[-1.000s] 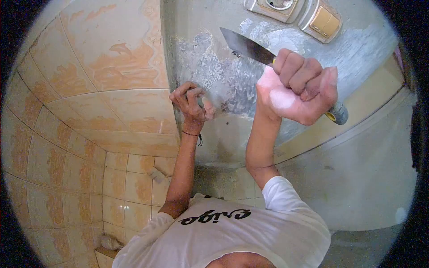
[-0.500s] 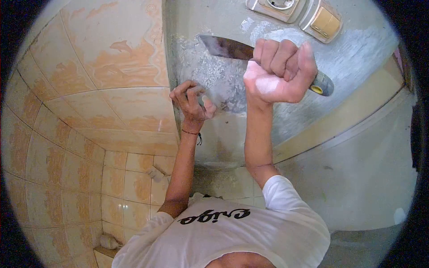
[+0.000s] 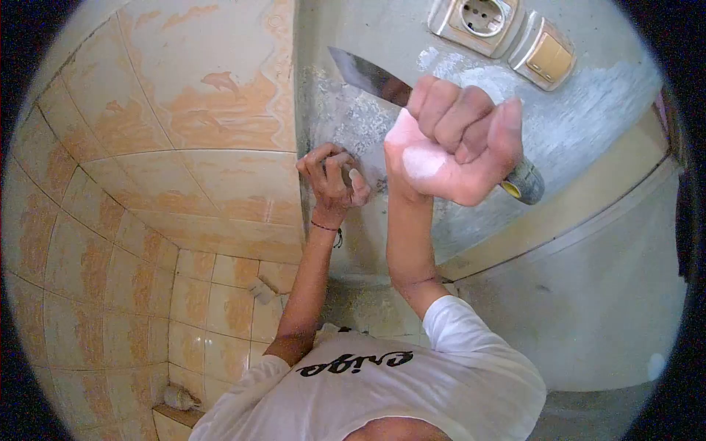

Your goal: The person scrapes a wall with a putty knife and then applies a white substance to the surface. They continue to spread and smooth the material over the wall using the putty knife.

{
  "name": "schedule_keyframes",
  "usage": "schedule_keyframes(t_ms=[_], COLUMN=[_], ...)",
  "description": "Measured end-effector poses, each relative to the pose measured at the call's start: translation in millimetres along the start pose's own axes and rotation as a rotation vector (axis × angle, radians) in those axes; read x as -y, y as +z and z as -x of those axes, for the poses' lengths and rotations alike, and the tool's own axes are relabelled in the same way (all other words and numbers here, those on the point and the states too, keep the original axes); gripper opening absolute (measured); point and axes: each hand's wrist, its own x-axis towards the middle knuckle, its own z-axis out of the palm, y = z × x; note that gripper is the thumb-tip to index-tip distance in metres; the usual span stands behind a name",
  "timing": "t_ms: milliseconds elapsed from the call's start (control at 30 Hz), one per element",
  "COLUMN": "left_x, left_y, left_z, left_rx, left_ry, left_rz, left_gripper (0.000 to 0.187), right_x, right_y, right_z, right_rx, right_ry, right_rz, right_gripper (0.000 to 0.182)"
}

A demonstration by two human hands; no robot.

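Observation:
My right hand [image 3: 460, 143] is a fist around the dark handle of a putty knife [image 3: 371, 75], whose yellow-ringed butt pokes out below the little-finger side. The metal blade points up and left across the grey wall [image 3: 368, 22], close over a rough, flaking patch [image 3: 346, 114]. White dust coats the heel of this hand. Lower and to the left, my left hand [image 3: 334, 176] has loosely bent fingers, thumb apart, with nothing visible in them. It is at the wall beside the edge of the tiles, and a thin dark cord circles its wrist.
A wall socket [image 3: 482, 16] and a light switch [image 3: 546, 60] sit at the top right, above whitish smears. Orange and cream tiles [image 3: 213, 88] cover the left side. A pale door frame [image 3: 588, 191] runs along the right. A small pale object [image 3: 179, 397] rests on a ledge at bottom left.
The view has shifted, so the wall, socket and tiles appear farther right and lower. My right hand has tilted the putty knife more steeply. My left hand keeps its bent shape at the wall.

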Motion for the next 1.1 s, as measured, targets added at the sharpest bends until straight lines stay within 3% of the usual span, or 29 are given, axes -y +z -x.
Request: schedule_keyframes(t_ms=[167,333,633,700,833,900,933,1000,1033,1100], left_x=[3.9,3.4,3.0,5.7,5.4,4.9,4.7,6.1,7.0,4.7], left_y=[3.2,3.4,3.4,5.2,5.9,6.7,6.8,5.9,5.8,4.8], left_z=[0.2,-0.7,-0.2,2.7,2.0,2.6,2.3,3.4,3.2,-0.8], left_rx=[-0.027,-0.036,-0.039,-0.031,-0.044,-0.049,-0.06,-0.044,-0.028,-0.033], left_ry=[0.038,0.034,0.046,0.035,0.04,0.034,0.032,0.03,0.028,0.028], left_rz=[0.002,0.015,0.018,0.004,0.021,0.019,0.017,0.011,0.001,-0.003], left_gripper=[0.023,0.021,0.024,0.024,0.022,0.022,0.023,0.023,0.023,0.022], right_x=[8.8,-7.1,-9.3,1.1,-8.1,-4.6,0.8,9.8,1.9,-16.2], right_y=[11.5,4.8,6.5,-15.1,-10.1,11.6,15.1,17.4,1.4,-3.3], right_z=[-6.5,2.0,1.7,-1.7,1.5,0.2,-0.3,-2.0,-1.7,-10.0], right_rx=[0.163,0.228,-0.007,-0.114,-0.269,0.021,0.019,-0.12,-0.118,-0.027], right_ry=[-0.119,-0.016,0.06,-0.174,-0.278,-0.056,-0.058,-0.143,-0.143,-0.379], right_rz=[0.081,0.242,0.149,0.263,0.275,0.231,0.233,0.101,0.098,0.27], right_gripper=[0.042,0.043,0.043,0.043,0.042,0.042,0.042,0.042,0.042,0.041])
